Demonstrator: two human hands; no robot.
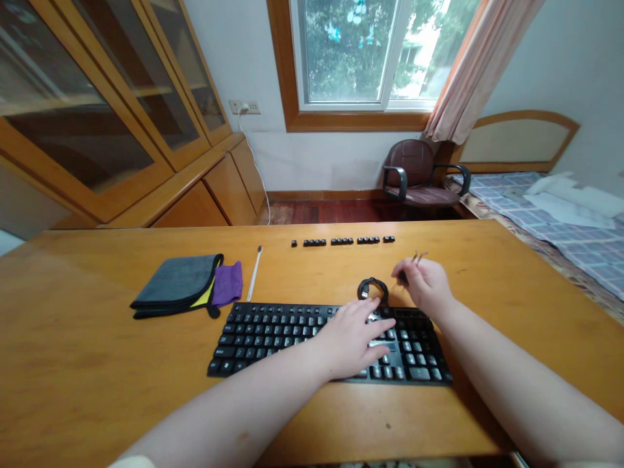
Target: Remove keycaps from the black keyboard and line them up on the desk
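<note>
A black keyboard (263,338) lies on the desk in front of me. My left hand (348,338) rests on its right part, palm down with fingers spread, covering some of the keys. Above the keyboard's back right edge, my right hand (426,286) is closed on what looks like a wire keycap puller (402,277), dark in the middle with thin wires sticking out at both ends. Whether a keycap sits in its wires is too small to tell. Loose black keycaps stand in a spaced row farther back, one group of them (342,241) near the middle. A coiled black USB cable (372,286) lies just behind the keyboard.
Left of the keyboard lie a folded grey cloth (178,281), a small purple cloth (227,284) and a white toothbrush (254,275). Beyond the wooden desk (121,383) are a glass-fronted cabinet (160,84), an armchair (416,172) and a bed (541,208).
</note>
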